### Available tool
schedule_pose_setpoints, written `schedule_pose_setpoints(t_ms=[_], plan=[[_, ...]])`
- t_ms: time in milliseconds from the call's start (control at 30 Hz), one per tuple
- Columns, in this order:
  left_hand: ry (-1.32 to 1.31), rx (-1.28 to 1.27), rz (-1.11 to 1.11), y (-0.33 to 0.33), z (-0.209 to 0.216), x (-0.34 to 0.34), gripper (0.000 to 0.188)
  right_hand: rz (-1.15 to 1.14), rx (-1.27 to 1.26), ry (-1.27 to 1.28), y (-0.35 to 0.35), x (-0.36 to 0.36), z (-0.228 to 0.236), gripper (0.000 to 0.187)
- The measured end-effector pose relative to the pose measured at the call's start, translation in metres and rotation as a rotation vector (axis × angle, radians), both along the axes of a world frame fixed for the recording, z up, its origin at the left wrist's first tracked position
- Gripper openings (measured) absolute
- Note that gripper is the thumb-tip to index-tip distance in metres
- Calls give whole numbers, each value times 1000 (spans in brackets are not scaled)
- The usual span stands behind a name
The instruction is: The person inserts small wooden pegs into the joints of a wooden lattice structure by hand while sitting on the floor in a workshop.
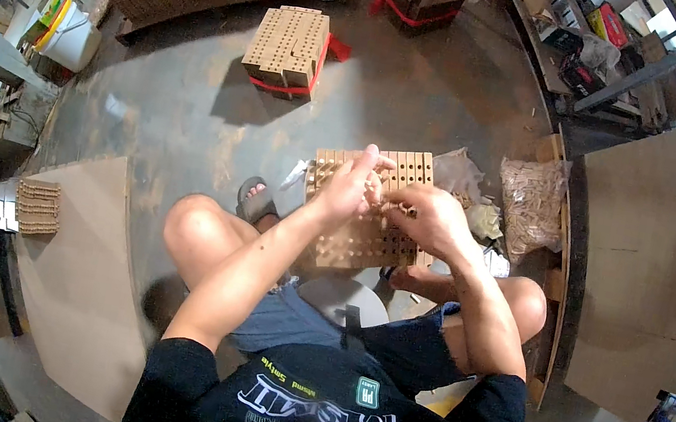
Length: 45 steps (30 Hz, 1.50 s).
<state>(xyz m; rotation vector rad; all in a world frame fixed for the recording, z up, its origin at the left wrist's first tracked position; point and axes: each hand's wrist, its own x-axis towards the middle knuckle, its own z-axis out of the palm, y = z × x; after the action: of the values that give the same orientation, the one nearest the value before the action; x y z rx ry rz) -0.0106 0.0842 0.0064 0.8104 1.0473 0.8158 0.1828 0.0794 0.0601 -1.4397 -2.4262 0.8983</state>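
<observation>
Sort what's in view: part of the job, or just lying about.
Part of the job: holed wooden block, pegs standing in it, probably the bag of pegs.

Apparently lying about: white bucket, left brown board, right brown board.

Left hand point(352, 185) and right hand point(432, 218) partly hide the drilled block point(411, 170)

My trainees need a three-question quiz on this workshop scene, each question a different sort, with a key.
1. True or false: the right hand is gripping the white bucket.
2. Where is the bag of wooden pegs? A: left of the drilled block under the hands; B: right of it; C: on top of it.
3. Fill in: the red-or-blue question: the nearer block on the floor ahead has a ____ strip around its lower part.

Key: 1 false; 2 B; 3 red.
</observation>
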Motion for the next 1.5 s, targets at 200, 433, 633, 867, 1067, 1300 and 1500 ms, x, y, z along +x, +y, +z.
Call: schedule_pose_setpoints(t_ms=[200,433,633,867,1067,1300,1500], plan=[[89,153,-37,-12,14,21,71,-101,80,276,-2,-6,9,31],[-6,239,-36,-1,-3,13,59,-246,-186,471,2,-5,10,23],[-65,28,63,1,8,2,34,-438,-120,495,21,21,-20,23],[-19,29,125,-1,8,-10,32,-259,80,185,27,6,-21,18],[26,96,142,-1,1,-14,34,-261,222,177,42,1,-37,17],[-3,43,123,-4,4,-14,39,22,393,-50,47,-5,-39,8],[52,-23,114,-2,10,-12,56,-43,319,13,45,-3,-21,29]])
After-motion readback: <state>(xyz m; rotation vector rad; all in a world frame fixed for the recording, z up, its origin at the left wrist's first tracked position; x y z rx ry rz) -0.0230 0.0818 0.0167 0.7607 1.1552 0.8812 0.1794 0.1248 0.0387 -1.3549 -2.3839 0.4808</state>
